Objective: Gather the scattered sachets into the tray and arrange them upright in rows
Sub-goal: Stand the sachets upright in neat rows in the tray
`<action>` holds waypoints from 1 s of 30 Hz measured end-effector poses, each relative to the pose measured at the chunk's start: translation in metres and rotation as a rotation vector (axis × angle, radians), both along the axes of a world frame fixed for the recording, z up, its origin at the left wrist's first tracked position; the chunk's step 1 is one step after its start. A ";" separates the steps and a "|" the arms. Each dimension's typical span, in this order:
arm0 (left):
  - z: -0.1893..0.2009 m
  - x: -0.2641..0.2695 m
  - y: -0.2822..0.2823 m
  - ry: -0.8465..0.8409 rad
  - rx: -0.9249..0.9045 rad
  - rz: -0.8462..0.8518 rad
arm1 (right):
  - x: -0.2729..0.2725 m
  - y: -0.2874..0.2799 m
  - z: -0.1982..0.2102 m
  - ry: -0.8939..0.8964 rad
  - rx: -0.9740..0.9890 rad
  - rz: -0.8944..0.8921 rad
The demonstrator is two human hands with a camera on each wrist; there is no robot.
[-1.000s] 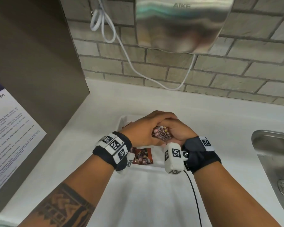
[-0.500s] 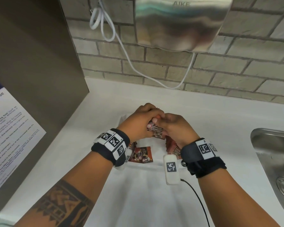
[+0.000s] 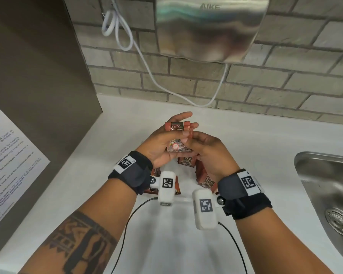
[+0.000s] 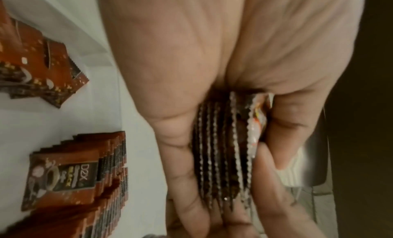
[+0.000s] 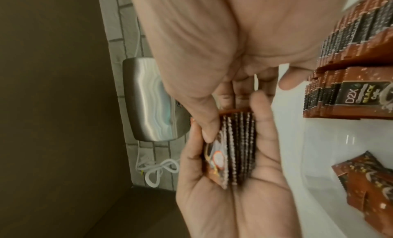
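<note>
A stack of red-brown D2X sachets (image 3: 179,135) is held above the white tray (image 3: 183,199). My left hand (image 3: 187,125) cups the stack, palm turned up, with the thumb across its face. My right hand (image 3: 188,143) pinches the stack from the right. In the left wrist view the stack (image 4: 223,157) shows edge-on between the fingers, as it does in the right wrist view (image 5: 236,149). Upright rows of sachets (image 5: 351,93) stand in the tray, and loose sachets (image 4: 42,65) lie flat beside them. My arms hide most of the tray in the head view.
A steel sink (image 3: 325,194) is set into the white counter (image 3: 246,147) at right. A steel hand dryer (image 3: 210,26) with a white cord (image 3: 143,56) hangs on the brick wall. A brown panel with a notice (image 3: 8,165) stands at left.
Both hands have lifted the stack up and away from the tray. The left hand has turned palm-up, so the stack's printed face now shows.
</note>
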State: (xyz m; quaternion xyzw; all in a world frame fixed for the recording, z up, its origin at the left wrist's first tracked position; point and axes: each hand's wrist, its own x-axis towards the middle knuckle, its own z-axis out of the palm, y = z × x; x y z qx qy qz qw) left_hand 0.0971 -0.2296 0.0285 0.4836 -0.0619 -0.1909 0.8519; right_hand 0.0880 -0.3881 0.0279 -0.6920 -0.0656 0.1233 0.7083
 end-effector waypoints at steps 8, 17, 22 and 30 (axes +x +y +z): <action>-0.003 -0.005 0.002 -0.038 0.054 0.035 | -0.007 -0.005 -0.004 -0.197 -0.337 -0.211; -0.012 -0.011 0.008 -0.069 0.174 0.018 | 0.017 -0.012 0.034 -0.269 -0.444 0.006; -0.010 -0.014 0.010 -0.081 0.142 0.002 | 0.025 -0.012 0.036 -0.255 -0.380 0.037; -0.016 -0.011 0.015 -0.075 0.149 -0.033 | 0.031 -0.014 0.033 -0.258 -0.427 0.012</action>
